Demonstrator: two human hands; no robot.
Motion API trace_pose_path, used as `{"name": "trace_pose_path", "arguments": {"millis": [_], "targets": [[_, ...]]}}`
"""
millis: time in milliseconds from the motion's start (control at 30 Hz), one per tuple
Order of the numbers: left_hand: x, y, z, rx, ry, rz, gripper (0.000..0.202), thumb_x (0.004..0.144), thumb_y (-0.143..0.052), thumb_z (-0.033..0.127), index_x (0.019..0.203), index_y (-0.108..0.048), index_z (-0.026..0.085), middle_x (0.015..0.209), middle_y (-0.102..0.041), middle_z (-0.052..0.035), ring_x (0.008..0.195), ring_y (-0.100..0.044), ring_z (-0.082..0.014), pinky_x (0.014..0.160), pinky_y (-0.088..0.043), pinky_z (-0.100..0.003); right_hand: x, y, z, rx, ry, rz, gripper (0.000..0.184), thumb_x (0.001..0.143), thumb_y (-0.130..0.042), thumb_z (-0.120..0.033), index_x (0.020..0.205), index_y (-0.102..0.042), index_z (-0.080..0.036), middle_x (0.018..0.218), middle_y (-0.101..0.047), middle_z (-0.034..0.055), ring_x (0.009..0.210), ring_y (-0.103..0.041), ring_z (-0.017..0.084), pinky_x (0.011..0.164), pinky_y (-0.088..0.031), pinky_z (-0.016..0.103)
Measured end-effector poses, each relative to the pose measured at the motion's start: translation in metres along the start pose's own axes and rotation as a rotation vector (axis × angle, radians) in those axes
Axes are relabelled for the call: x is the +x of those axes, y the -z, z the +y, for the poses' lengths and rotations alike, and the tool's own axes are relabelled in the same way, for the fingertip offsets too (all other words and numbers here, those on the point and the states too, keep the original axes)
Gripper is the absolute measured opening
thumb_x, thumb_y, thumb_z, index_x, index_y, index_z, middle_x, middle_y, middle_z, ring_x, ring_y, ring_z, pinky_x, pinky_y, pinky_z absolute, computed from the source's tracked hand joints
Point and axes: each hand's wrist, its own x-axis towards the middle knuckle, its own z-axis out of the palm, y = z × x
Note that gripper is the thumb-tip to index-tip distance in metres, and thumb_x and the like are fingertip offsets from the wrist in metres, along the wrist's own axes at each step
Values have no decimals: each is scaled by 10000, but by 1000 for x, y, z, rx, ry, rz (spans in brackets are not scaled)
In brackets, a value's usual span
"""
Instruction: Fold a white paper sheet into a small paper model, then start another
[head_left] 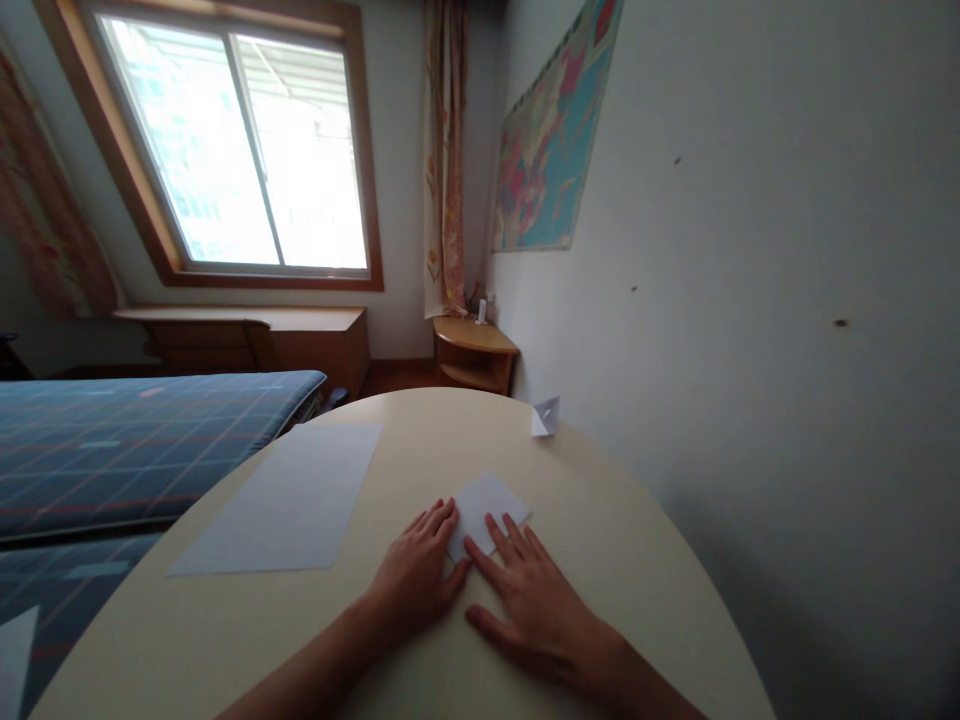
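A small folded square of white paper [489, 498] lies flat on the round cream table [600, 560], turned so that a corner points away from me. My left hand [421, 563] rests on its left edge, fingers stretched forward and the thumb near the paper's front corner. On the right side my right hand [529, 595] lies with its fingers spread, the fingertips pressing on the paper. Both palms face down. The paper's lower edges are partly covered by my fingers.
A large white paper sheet [292, 500] lies at the table's left. Near the far right edge stands a small folded paper piece [545, 416]. Left of the table is a plaid mattress [135, 450]; a white wall [787, 430] runs along the right. A corner cabinet [476, 340] stands behind.
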Motion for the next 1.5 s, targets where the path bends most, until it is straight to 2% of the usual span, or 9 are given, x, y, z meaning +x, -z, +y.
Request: {"name": "trace_pose_path", "arguments": {"millis": [167,300,467,533,700,833,1000,1233,1500], "targets": [[0,1,1,8,6,-5,638,872,-500,400,1425,-420,92,1508,-409,-132,1415,-332,-254,1175,-278,-391,-2,6,-5,13,-52,-83,826,879,-339,-746,1535,-204,-263,1600,-103,101,1468,-27,346,1164,-52,579],[0,1,1,25,3,-17,651,868,-509,398,1429,-418,80,1513,-397,-141,1419,-323,-261,1178,-269,-391,0,12,4,-11,-128,-96,891,882,-238,-768,1536,-190,-165,1593,-103,135,1472,-48,330,1167,-45,573],[-2,3,0,34,-19,-20,565,889,-512,390,1418,-461,198,1530,-375,-119,1423,-314,-273,1171,-267,-422,3,20,13,-54,-215,-93,955,894,-203,-750,1521,-149,-31,1584,-100,183,1475,-66,313,1184,-30,523],[-2,5,1,42,-21,-25,557,893,-515,394,1421,-462,224,1530,-375,-119,1419,-321,-279,1164,-278,-427,1,24,11,-29,-205,-106,932,893,-209,-754,1530,-161,-74,1589,-102,174,1475,-54,314,1182,-35,523],[-1,8,1,51,-23,-49,528,920,-471,370,1429,-456,232,1533,-374,-105,1423,-313,-271,1159,-288,-416,-14,27,-4,68,-114,-182,792,892,-286,-751,1530,-209,-288,1604,-72,135,1467,-10,334,1168,-72,537],[-1,7,1,42,-19,-49,518,921,-450,331,1431,-452,237,1542,-361,-90,1433,-293,-257,1163,-279,-407,-24,24,-12,66,-93,-155,786,875,-388,-733,1525,-207,-329,1604,-48,142,1462,2,356,1162,-55,553],[-2,8,1,25,-7,-50,577,887,-510,377,1440,-440,227,1548,-343,-103,1436,-284,-276,1163,-277,-423,-28,21,-12,74,-57,-106,710,881,-399,-720,1498,-258,-399,1612,-70,106,1463,-4,350,1155,-54,576],[-2,7,3,38,-9,-48,577,879,-524,373,1433,-450,232,1547,-346,-99,1431,-297,-274,1164,-281,-420,-27,18,-2,45,-100,-25,731,853,-422,-743,1477,-348,-368,1595,-203,95,1468,-51,350,1157,-45,574],[-1,8,5,46,6,-68,580,878,-520,375,1437,-448,235,1548,-345,-96,1431,-297,-273,1160,-286,-421,-25,23,30,-16,-265,19,783,848,-342,-784,1480,-365,-322,1593,-202,101,1466,-96,347,1151,-92,581]]}}
